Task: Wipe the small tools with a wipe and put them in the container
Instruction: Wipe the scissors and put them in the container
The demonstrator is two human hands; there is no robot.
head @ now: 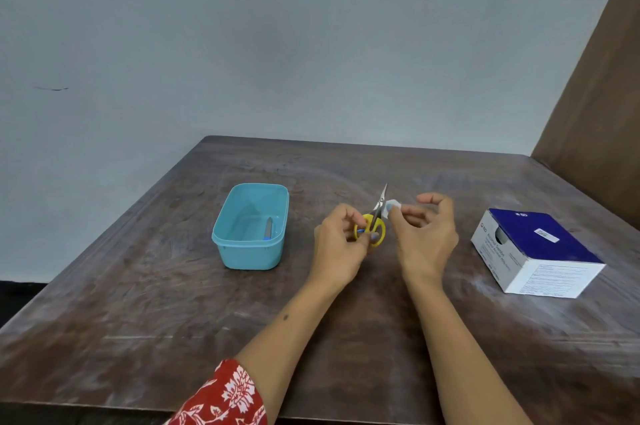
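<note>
A person's left hand grips the yellow handles of small scissors above the middle of a worn wooden bench, blades pointing up and away, while the right hand pinches a folded white wipe against the blades. To the left, well apart from the hands, stands an open turquoise container with a slim grey tool with a blue end lying inside along its right wall. A blue-and-white box sits near the bench's right side. Bare bench surface stretches in front of the hands to the near edge and behind them to the far edge, which meets a pale wall. A red floral sleeve shows at the bottom of the view.
</note>
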